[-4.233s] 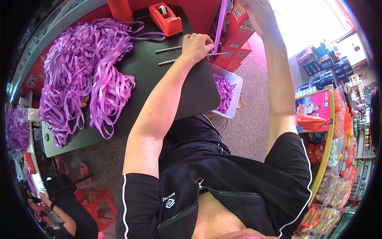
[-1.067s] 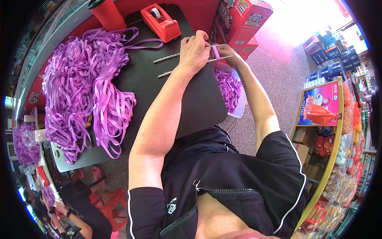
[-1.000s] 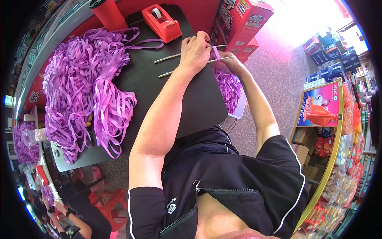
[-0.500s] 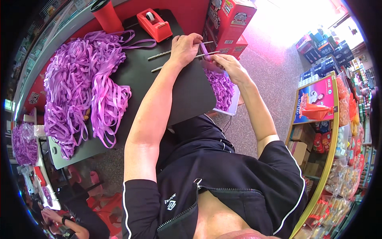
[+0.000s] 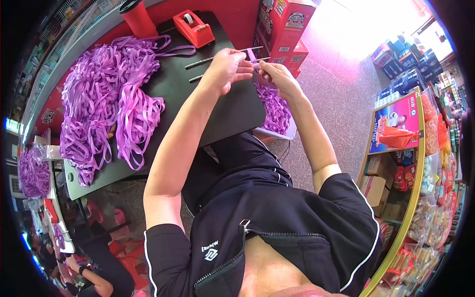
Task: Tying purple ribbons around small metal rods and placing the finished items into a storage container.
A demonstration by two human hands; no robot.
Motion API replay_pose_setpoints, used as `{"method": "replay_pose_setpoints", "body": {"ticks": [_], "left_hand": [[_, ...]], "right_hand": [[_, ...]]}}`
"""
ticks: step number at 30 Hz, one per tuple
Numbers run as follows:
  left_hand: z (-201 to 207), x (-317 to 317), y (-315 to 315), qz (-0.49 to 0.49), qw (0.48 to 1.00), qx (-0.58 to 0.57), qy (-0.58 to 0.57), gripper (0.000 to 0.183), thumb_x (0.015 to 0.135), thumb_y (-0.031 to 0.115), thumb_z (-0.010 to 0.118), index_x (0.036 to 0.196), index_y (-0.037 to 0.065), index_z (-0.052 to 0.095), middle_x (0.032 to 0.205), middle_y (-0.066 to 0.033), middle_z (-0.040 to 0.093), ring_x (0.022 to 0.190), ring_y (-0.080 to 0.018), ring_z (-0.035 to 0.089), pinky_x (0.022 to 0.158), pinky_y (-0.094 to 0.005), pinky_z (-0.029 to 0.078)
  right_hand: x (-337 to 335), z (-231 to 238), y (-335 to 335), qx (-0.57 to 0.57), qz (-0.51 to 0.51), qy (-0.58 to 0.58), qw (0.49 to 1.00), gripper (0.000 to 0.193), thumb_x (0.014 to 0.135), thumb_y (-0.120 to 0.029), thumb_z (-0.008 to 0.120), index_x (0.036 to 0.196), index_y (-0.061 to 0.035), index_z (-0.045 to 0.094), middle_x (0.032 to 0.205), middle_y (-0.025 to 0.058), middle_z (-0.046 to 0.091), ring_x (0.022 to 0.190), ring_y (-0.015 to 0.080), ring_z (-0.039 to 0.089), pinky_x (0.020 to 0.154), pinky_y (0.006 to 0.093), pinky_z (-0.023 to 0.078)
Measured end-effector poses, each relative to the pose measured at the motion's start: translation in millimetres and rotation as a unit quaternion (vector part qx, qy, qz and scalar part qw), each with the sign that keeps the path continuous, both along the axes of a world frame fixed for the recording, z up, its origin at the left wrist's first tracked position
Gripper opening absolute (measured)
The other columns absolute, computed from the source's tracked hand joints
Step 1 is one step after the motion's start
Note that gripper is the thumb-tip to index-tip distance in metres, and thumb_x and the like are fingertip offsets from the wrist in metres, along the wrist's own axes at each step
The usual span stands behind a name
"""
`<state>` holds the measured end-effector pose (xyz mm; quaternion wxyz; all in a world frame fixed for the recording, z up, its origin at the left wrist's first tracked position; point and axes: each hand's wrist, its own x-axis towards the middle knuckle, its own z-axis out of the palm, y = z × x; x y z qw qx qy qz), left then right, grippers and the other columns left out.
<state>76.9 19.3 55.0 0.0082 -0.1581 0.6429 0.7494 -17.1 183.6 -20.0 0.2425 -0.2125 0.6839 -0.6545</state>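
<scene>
Two thin metal rods point(image 5: 199, 62) lie across the black tabletop point(image 5: 225, 116) and stick out past its right edge. A purple ribbon point(image 5: 252, 55) loops around their outer ends. My right hand point(image 5: 280, 78) is closed, pinching the ribbon at the nearer rod's tip. Beside it on the left, my left hand point(image 5: 227, 70) is over the rods, its fingers stretched out and apart; I see nothing held in it. Below my hands, purple ribbon pieces point(image 5: 274, 110) fill a white bin point(image 5: 291, 130). A big heap of purple ribbons point(image 5: 94, 89) covers the table's left side.
A red tape dispenser point(image 5: 195, 30) and a red tumbler point(image 5: 139, 20) stand at the table's back. Red cartons point(image 5: 284, 24) are stacked behind the rods. At right is a gold-edged display counter point(image 5: 413, 173) with packaged goods. Another person's arm point(image 5: 94, 279) shows at lower left.
My left hand has come down and nearer from the far rod, its fingers straightening out. My right hand stays at the ribbon and has shifted slightly. The view has shifted a little.
</scene>
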Motion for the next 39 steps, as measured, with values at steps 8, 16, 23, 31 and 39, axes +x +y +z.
{"method": "replay_pose_setpoints", "body": {"ticks": [8,16,23,31,39], "left_hand": [[-5.9,-6.8,28.9,-0.067,0.944,0.324,-0.003,0.11,0.081,0.068,0.053,0.147,0.011,-0.013,0.149,-0.0319,0.005,0.137,-0.0357,0.022,0.111,-0.0525,0.016],[-36.0,-16.1,26.7,0.019,0.893,0.433,0.123,0.104,0.079,0.077,0.044,0.148,0.026,-0.014,0.138,-0.0287,0.023,0.109,-0.0365,0.046,0.091,-0.051,0.037],[-32.3,-7.2,30.8,0.018,0.854,0.499,0.149,0.108,0.076,0.077,0.048,0.149,0.024,-0.011,0.146,-0.0333,-0.023,0.138,-0.0404,-0.025,0.108,-0.0603,-0.01],[-37.8,-8.7,22.4,0.013,0.875,0.456,0.162,0.104,0.078,0.079,0.04,0.15,0.021,-0.008,0.146,-0.0369,-0.017,0.139,-0.0434,-0.018,0.107,-0.0554,-0.015],[-40.1,-23.0,33.0,-0.001,0.893,0.427,0.141,0.108,0.072,0.086,0.038,0.151,0.023,-0.001,0.148,-0.0351,-0.013,0.141,-0.0402,-0.011,0.108,-0.0496,-0.015]], "right_hand": [[0.4,0.0,-5.0,-0.02,-0.061,-0.102,0.993,0.042,0.092,-0.045,0.055,0.099,-0.0062,0.071,0.075,-0.0052,0.056,0.068,0.0044,0.045,0.062,0.0191,0.036],[11.2,-4.1,-8.6,-0.059,-0.044,-0.112,0.991,0.04,0.093,-0.043,0.055,0.102,-0.0064,0.069,0.079,-0.0046,0.058,0.068,0.004,0.047,0.061,0.0183,0.036],[62.7,-0.9,-0.9,-0.198,-0.093,-0.15,0.964,0.031,0.095,-0.029,0.055,0.11,-0.0038,0.063,0.087,-0.0026,0.061,0.067,0.0028,0.05,0.058,0.0193,0.039],[16.6,73.4,-21.3,-0.181,-0.127,0.123,0.967,0.03,0.094,-0.025,0.055,0.109,-0.0013,0.066,0.093,0.0001,0.064,0.069,0.0047,0.043,0.067,0.0204,0.037],[-98.1,86.9,-135.3,0.066,-0.002,0.31,0.949,0.03,0.084,-0.029,0.063,0.096,-0.0021,0.072,0.086,0.0062,0.067,0.079,0.012,0.058,0.068,0.0273,0.045]]}}
